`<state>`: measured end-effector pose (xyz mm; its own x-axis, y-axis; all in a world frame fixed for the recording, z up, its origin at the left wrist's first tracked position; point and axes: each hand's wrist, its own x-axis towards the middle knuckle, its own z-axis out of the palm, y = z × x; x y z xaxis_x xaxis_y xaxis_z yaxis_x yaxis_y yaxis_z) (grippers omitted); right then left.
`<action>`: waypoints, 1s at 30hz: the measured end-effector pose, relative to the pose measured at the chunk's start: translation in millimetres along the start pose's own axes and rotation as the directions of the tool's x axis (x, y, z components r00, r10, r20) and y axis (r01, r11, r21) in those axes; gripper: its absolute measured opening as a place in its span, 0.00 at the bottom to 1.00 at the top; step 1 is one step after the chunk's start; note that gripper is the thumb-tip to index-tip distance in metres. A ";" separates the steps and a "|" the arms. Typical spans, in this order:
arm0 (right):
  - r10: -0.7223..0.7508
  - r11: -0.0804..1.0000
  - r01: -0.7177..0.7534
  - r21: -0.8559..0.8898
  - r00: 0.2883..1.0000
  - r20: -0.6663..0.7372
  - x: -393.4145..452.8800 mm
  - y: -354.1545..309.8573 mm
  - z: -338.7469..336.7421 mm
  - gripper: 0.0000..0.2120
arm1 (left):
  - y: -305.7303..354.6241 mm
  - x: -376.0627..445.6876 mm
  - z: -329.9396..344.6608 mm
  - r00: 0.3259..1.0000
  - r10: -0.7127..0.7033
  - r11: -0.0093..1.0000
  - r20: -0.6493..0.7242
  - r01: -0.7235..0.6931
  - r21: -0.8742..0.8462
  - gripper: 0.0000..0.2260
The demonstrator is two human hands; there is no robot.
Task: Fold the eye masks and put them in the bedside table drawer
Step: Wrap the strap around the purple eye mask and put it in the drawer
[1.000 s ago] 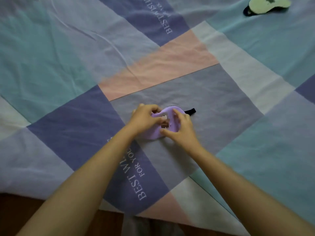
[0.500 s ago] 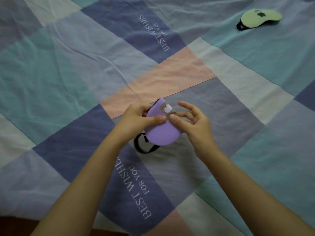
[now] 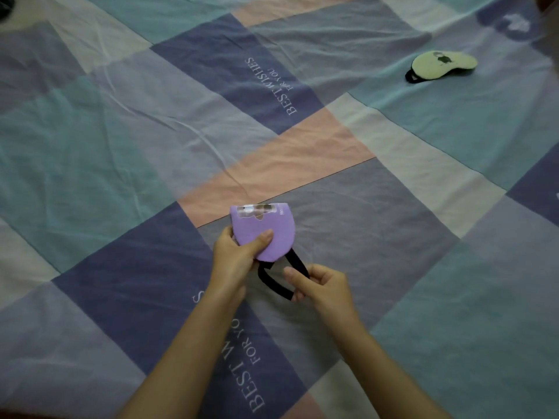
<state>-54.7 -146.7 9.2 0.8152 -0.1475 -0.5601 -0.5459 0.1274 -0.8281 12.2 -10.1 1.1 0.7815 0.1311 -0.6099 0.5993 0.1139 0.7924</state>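
A purple eye mask (image 3: 266, 229), folded in half, is held above the bed at the centre of the head view. My left hand (image 3: 234, 254) grips its lower left side, thumb across the front. Its black elastic strap (image 3: 279, 282) hangs in a loop below the mask. My right hand (image 3: 320, 284) pinches that strap at its lower right end. A second, pale green eye mask (image 3: 441, 65) with a black strap lies flat on the bed at the far right. No bedside table or drawer is in view.
A patchwork bedsheet (image 3: 136, 140) in teal, purple, pink and white, with printed lettering, covers the whole view. A dark strip of floor shows at the bottom left corner.
My left hand has lifted the folded purple mask off the sheet. My right hand has left the mask's front and dropped to take hold of the hanging black strap.
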 end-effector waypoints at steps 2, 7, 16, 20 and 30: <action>0.077 0.980 -0.099 0.171 0.989 0.128 -3.6 -2.0 -6.7 0.13 | -5.1 4.8 -6.0 0.997 0.003 0.999 -0.076 -0.005 -0.031 0.19; 0.014 0.556 -0.202 0.806 0.972 0.234 5.1 -21.1 -23.9 0.17 | -18.2 -1.5 -8.8 0.998 0.018 0.999 -0.067 -0.016 0.037 0.19; -0.062 0.625 0.164 -0.763 0.985 0.161 18.9 1.4 -27.9 0.28 | -2.5 -2.7 -2.3 0.971 0.088 0.927 -0.224 -0.162 -0.337 0.18; 0.036 0.941 -0.119 0.318 0.966 0.255 5.7 -15.4 -29.6 0.20 | -3.9 8.2 -7.7 0.959 -0.014 0.894 -0.283 -0.114 -0.433 0.19; -0.086 0.890 0.096 0.446 0.995 -0.044 13.2 -8.0 9.2 0.30 | -7.2 -10.8 10.9 0.998 -0.065 0.833 -0.013 0.047 -0.552 0.16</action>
<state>-37.8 -140.7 8.7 0.8498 -0.2007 -0.4874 -0.3207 0.5370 -0.7802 1.3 -23.1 2.1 0.7388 0.1360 -0.6600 0.4402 0.6442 0.6255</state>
